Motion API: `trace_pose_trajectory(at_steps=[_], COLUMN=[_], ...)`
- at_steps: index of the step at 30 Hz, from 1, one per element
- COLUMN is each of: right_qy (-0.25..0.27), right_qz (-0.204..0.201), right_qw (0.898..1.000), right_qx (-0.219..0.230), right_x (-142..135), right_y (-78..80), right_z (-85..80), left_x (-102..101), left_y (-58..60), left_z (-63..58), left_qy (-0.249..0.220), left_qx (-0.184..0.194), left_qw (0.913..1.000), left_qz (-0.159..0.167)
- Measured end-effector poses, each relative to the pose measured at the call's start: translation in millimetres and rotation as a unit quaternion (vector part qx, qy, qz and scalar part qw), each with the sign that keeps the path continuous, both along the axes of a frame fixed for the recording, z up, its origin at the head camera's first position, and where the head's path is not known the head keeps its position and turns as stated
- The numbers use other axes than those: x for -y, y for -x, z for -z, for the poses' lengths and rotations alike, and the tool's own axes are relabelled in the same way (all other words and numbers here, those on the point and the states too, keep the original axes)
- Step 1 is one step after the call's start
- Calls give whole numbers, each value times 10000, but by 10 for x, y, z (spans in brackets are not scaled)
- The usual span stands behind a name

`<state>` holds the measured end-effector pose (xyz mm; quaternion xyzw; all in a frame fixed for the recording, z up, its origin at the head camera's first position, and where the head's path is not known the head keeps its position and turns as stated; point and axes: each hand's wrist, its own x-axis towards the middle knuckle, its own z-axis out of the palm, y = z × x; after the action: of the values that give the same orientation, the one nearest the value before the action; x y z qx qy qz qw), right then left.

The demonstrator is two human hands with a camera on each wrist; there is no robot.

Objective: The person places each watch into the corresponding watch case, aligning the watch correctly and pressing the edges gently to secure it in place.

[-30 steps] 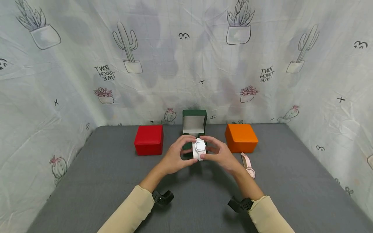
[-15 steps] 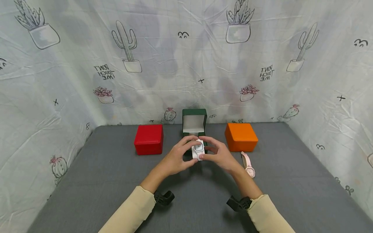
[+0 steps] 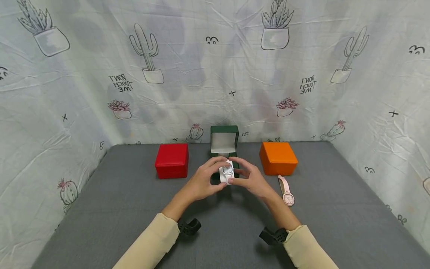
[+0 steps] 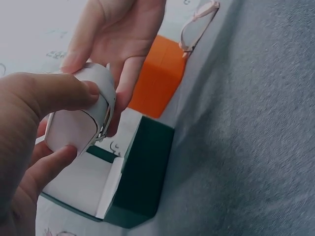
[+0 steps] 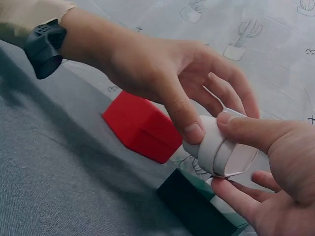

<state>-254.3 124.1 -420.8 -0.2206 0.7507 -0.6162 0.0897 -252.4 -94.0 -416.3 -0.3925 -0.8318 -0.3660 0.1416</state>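
Note:
A white wristwatch is strapped round a white watch cushion. Both hands hold it in the air, just in front of the open green watch box. My left hand grips the cushion from the left, fingers at the top edge and thumb at the lower end. From the right, my right hand pinches it between thumb and fingers. The strap overlaps round the cushion's underside, with a buckle at its edge in the left wrist view. Hands and watch hide part of the box's base.
A closed red box stands left of the green one, a closed orange box right of it. A pink wristwatch lies in front of the orange box. Behind the grey table hangs a printed curtain.
A left-hand finger has come over onto the top of the watch. Both hands have shifted slightly left with the watch and cushion, and the dial now shows more clearly.

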Motion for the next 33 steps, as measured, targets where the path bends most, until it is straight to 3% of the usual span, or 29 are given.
trace_pose_trajectory(at_steps=[4,9,14,18,27,33], right_qy=[-47,-84,-721,-1175,-1617,-2086], right_qz=[282,827,1453,1812,1788,1854], right_qw=[9994,9939,9803,9701,9663,9530], right_qx=[-174,-724,-1123,-1111,-899,-1177], right_x=[-14,-45,-17,23,116,173], right_y=[26,79,158,229,300,306], right_z=[64,113,95,104,117,129], left_x=[22,41,49,10,-59,-75], left_y=[78,231,389,502,654,703], left_z=[48,71,37,15,45,73], left_qy=[-57,81,333,468,835,760], left_qx=[81,144,257,476,1097,1509], left_qw=[9999,9998,9990,9976,9899,9854], left_qz=[-44,-52,-168,-185,-334,-189])
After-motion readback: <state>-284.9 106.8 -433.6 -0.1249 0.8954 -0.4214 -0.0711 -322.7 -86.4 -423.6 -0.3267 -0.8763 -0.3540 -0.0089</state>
